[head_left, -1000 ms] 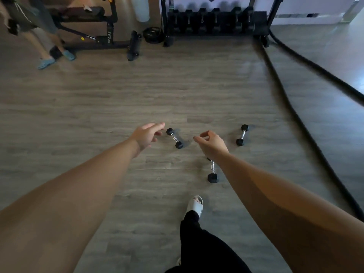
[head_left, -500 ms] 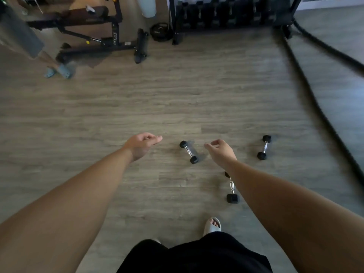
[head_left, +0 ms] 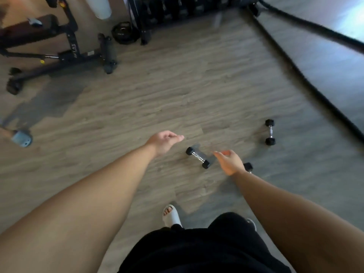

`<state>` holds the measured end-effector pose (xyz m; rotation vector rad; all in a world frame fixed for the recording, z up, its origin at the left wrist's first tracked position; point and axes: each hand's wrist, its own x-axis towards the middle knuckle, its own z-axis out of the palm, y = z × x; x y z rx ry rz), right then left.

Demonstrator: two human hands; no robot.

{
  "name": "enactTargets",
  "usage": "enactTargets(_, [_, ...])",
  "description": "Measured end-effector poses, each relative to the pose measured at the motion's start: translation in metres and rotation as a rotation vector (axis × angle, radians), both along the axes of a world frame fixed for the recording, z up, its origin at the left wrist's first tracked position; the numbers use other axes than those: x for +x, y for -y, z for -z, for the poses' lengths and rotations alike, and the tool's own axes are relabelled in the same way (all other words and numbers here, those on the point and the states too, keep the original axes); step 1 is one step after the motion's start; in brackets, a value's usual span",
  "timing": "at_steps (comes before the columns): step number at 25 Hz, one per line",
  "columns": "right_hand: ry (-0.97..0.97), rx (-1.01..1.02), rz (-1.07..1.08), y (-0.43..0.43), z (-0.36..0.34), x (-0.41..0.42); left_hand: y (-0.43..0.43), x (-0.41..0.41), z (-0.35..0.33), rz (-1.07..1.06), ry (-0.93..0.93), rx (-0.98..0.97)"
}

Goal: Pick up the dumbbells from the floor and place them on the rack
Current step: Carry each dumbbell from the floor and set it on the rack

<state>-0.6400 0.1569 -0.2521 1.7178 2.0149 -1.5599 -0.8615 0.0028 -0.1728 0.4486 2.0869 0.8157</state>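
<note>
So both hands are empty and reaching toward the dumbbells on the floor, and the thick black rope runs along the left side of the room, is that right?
Not quite: the rope runs along the right side, as the head view shows. The rest holds: the left hand and right hand are empty and open, reaching toward the dumbbells, the nearest dumbbell lying between them.

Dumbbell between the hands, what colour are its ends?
Black ends on the dumbbell, with a shiny chrome handle; head view.

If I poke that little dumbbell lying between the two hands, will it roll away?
Probably not far. The middle dumbbell has black ends that look flat-sided, so it would likely rock and stop on the wood floor. Its shiny metal handle suggests it is heavy for its size. That smooth-looking handle might also feel a bit slippery.
</note>
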Motion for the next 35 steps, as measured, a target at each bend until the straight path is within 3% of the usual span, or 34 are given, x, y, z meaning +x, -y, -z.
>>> enactTargets(7, [0.01, -0.075, 0.221, -0.003, 0.031, -0.042, -0.061, -0.056, 0.056, 0.109, 0.076, -0.064])
enactTargets(14, [0.066, -0.23, 0.296, -0.052, 0.12, -0.085, -0.132, -0.1, 0.159, 0.175, 0.07, -0.158])
enactTargets(21, [0.143, -0.298, 0.438, -0.084, 0.317, -0.138, -0.185, -0.157, 0.369, 0.247, 0.119, -0.34])
enactTargets(28, [0.264, -0.257, 0.526, -0.103, 0.597, -0.164, -0.227, -0.182, 0.661, 0.335, 0.098, -0.436])
enactTargets(32, [0.326, -0.29, 0.722, -0.093, 0.694, -0.164, -0.227, -0.168, 0.771, 0.371, 0.135, -0.498])
enactTargets(35, [0.369, -0.236, 0.828, -0.086, 0.733, -0.162, -0.22, -0.16, 0.811, 0.374, 0.047, -0.47])
